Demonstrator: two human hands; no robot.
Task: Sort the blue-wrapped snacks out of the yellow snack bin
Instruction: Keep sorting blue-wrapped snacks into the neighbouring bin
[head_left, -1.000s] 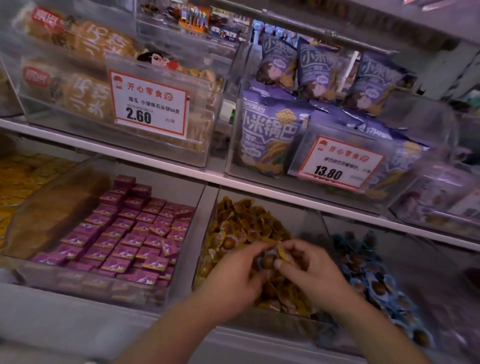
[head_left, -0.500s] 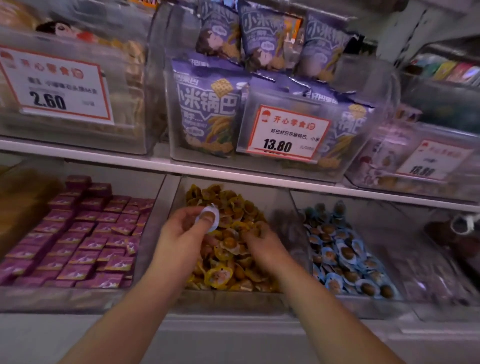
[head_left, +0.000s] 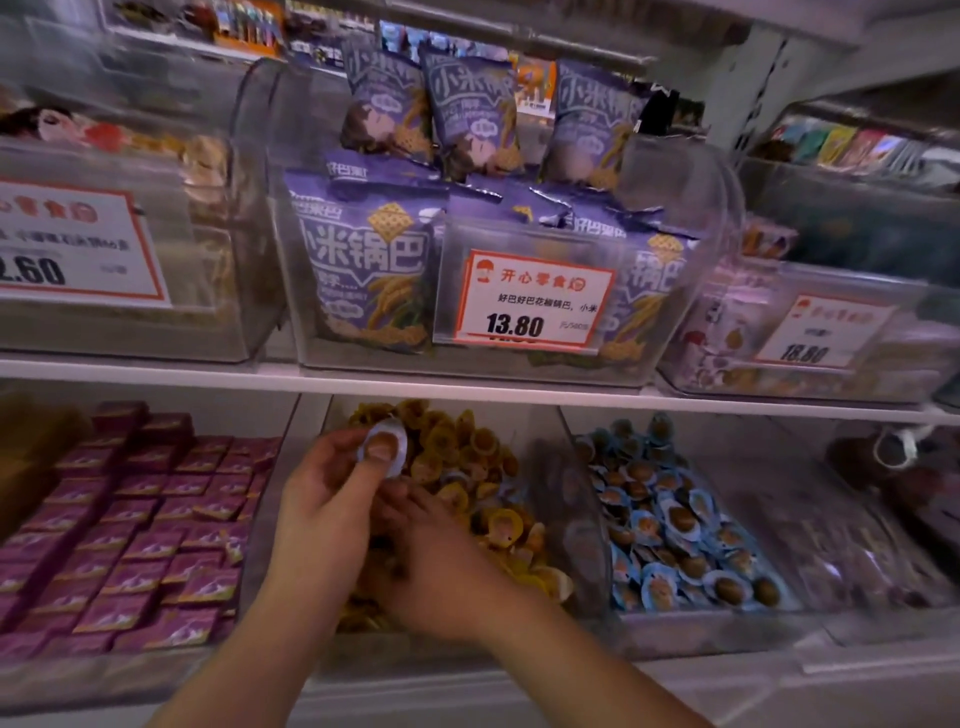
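A clear bin (head_left: 550, 457) on the lower shelf holds a heap of yellow-wrapped snacks (head_left: 467, 457). My left hand (head_left: 327, 499) is raised over the bin's left side and pinches one blue-wrapped snack (head_left: 384, 447) between thumb and fingers. My right hand (head_left: 436, 566) is lower, with its fingers down among the yellow snacks next to the left hand; what they touch is hidden. The neighbouring bin to the right holds several blue-wrapped snacks (head_left: 675, 525).
A bin of purple-pink packets (head_left: 140, 525) lies to the left. The white shelf edge (head_left: 467, 387) runs just above the bins, carrying clear bins of purple snack bags (head_left: 374, 270) and price tags (head_left: 530, 301). Another clear bin (head_left: 831, 530) sits at the far right.
The view has closed in on the shelf. My left hand still pinches the blue-wrapped snack; my right hand has shifted left, close under the left hand.
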